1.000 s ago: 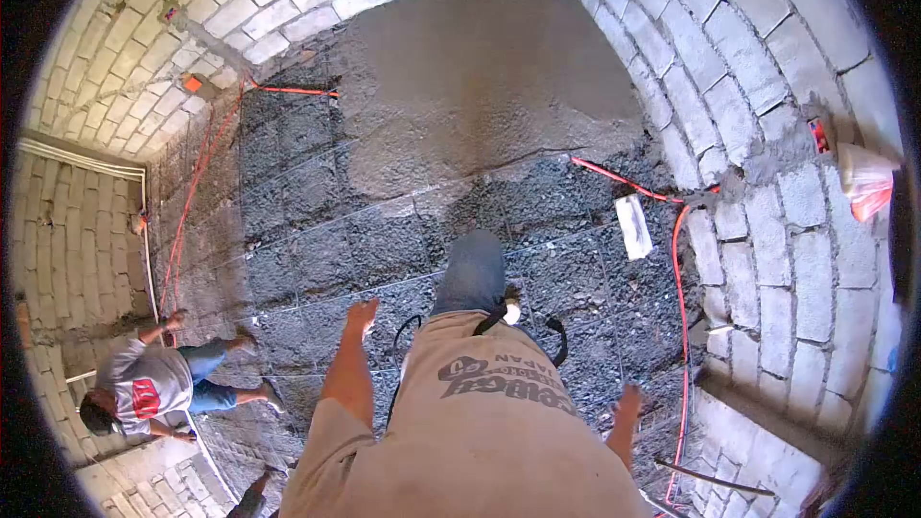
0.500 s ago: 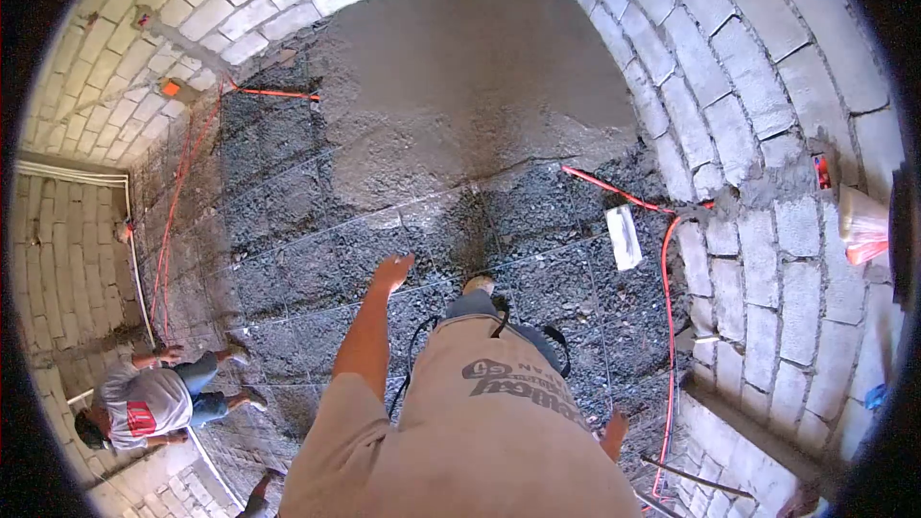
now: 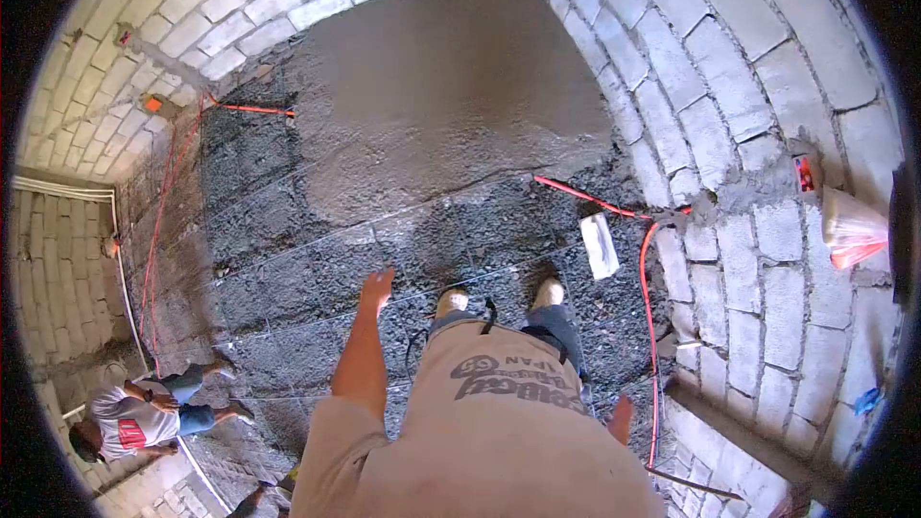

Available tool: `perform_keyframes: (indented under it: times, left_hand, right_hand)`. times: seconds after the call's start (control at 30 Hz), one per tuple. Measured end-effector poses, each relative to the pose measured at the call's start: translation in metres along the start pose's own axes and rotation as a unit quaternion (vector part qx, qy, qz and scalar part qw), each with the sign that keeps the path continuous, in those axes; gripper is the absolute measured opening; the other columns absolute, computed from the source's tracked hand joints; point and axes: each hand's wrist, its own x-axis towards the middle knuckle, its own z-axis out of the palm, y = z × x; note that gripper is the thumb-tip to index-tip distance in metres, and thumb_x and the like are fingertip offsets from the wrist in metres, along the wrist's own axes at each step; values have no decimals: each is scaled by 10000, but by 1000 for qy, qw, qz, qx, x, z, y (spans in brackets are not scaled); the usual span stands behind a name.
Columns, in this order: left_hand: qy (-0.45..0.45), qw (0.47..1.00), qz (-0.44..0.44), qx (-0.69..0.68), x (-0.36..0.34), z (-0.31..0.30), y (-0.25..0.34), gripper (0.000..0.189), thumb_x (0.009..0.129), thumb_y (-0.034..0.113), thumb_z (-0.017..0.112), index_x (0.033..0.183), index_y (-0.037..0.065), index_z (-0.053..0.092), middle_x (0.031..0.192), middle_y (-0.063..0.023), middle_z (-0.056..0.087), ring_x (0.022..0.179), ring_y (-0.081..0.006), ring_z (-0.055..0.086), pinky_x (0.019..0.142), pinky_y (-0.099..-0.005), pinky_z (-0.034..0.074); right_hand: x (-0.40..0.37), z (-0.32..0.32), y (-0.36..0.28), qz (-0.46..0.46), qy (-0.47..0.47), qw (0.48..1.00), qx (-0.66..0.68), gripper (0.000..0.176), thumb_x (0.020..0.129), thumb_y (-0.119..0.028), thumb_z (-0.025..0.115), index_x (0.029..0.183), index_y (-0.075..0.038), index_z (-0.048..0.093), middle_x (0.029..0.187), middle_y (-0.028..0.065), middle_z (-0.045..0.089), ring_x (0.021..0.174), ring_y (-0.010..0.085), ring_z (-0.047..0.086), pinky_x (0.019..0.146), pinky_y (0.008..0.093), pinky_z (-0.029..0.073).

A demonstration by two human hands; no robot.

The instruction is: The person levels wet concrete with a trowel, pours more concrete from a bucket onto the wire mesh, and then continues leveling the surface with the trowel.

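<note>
My left hand (image 3: 378, 288) hangs in front of me above the gravel floor (image 3: 259, 297), its fingers loosely apart and nothing in it. Beside my shirt on the right, my right hand (image 3: 622, 419) shows only in part; the visible fingers look extended, with no object seen in them. Both my shoes are on the gravel under thin wire mesh. Ahead lies a smooth grey patch of wet concrete (image 3: 451, 67) with a rough front edge. A pale block (image 3: 599, 247) rests on the gravel to the right, nearer my feet than the concrete.
Orange conduit (image 3: 647, 326) runs along the right side, and another orange line (image 3: 158, 230) lies on the left. Block walls (image 3: 710, 105) enclose the floor. At lower left a person (image 3: 134, 417) stands near a white pipe. A plastic bag (image 3: 852, 228) hangs at right.
I have stepped forward; both shoes now show, where one showed before. My hands stay at my sides, and the view has shifted slightly. The person at left has an arm drawn in.
</note>
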Motion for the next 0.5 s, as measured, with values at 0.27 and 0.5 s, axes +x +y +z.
perform_keyframes:
  times: [0.27, 0.5]
  left_hand:
    - [97, 939, -275, -184, -149, 75, 70, 561, 829, 483, 544, 1153, 25, 554, 994, -196, 627, 810, -300, 639, 674, -440, 513]
    - [171, 851, -365, -338, -223, 68, 128, 499, 824, 498, 541, 993, 37, 631, 884, -207, 642, 820, -343, 634, 733, -464, 498]
  right_hand:
    - [167, -15, -129, -214, -8, 926, -311, 402, 905, -330, 458, 1133, -13, 549, 1013, 248, 596, 927, 373, 575, 795, 435, 453]
    - [256, 3, -288, -346, -62, 888, -297, 419, 908, -376, 440, 1109, -31, 568, 970, 225, 602, 911, 381, 565, 855, 416, 459]
